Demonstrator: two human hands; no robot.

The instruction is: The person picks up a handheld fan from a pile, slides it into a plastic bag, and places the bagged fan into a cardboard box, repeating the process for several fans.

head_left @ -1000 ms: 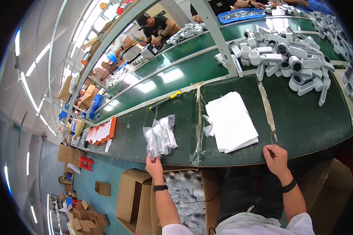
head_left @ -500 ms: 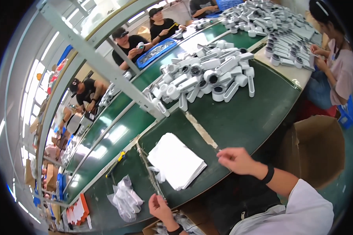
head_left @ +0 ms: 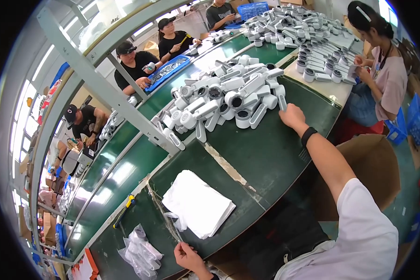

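Observation:
At the right edge of a big pile of white plastic handheld devices [head_left: 219,95] with round heads and long slotted handles, my right hand [head_left: 293,116] reaches out with its fingers closed on the handle end of one white handheld device [head_left: 282,99]. My left hand [head_left: 187,255] is at the table's near edge, fingers curled together; whatever is in them, if anything, is hidden. Between the hands lies a stack of thin white sheets or bags [head_left: 198,204]. Left of it is a clear plastic bag [head_left: 141,254] with several pale pieces inside.
A yellow-and-black utility knife [head_left: 124,211] lies on the green table [head_left: 252,158]. A metal post [head_left: 102,79] rises at its far edge. An open cardboard box [head_left: 373,163] stands at right. A co-worker [head_left: 378,79] sits beside more devices; other people work across the bench.
My right hand has moved forward and right from beside the white stack to the pile, onto a device. My left hand stays near the table edge. The view has shifted slightly.

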